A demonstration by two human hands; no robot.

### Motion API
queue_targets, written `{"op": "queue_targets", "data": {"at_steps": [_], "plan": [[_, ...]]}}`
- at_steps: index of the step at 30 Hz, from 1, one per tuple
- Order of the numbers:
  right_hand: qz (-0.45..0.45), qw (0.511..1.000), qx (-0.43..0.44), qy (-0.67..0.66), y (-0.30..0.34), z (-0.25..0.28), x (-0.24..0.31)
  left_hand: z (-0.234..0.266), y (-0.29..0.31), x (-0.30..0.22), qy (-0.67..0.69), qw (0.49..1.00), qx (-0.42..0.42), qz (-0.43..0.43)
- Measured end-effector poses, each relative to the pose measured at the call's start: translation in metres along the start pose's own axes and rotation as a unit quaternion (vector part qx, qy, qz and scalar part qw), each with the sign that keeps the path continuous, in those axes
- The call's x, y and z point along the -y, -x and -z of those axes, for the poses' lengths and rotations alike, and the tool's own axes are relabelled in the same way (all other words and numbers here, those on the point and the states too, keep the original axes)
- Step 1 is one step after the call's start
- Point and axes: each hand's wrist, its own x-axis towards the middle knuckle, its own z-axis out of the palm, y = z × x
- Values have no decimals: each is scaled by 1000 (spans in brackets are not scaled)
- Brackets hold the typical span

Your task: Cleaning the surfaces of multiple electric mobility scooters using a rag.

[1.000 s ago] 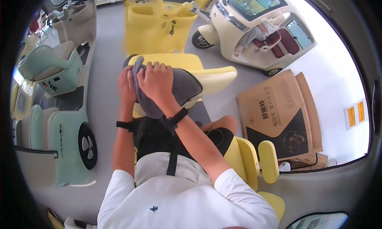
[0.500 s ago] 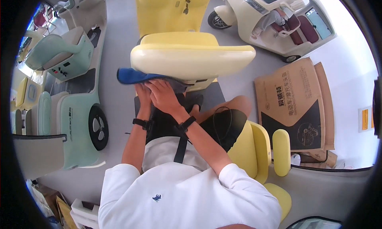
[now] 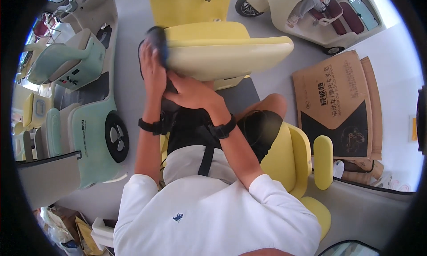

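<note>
Cloth [image 3: 156,38] shifted up beside seat [image 3: 218,60], dark, bluish, blurred

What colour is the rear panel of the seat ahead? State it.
The rear panel is pale cream, shown best in the head view.

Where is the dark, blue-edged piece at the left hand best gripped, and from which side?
Probably by the top of the dark piece, coming from upper left: that end sticks up beyond the left hand, while the cream seat back crowds its right side. Blur hides its exact shape.
</note>
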Motion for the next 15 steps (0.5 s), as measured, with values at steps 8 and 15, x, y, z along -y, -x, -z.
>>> {"op": "queue_targets", "data": {"at_steps": [8,15], "plan": [[-10,986,-146,-83,-10,-45,-5,15,-34,-29,-83,985,145,-32],[-113,972,206,-32,-31,-122,-75,17,-45,34,377,768,122,503]]}}
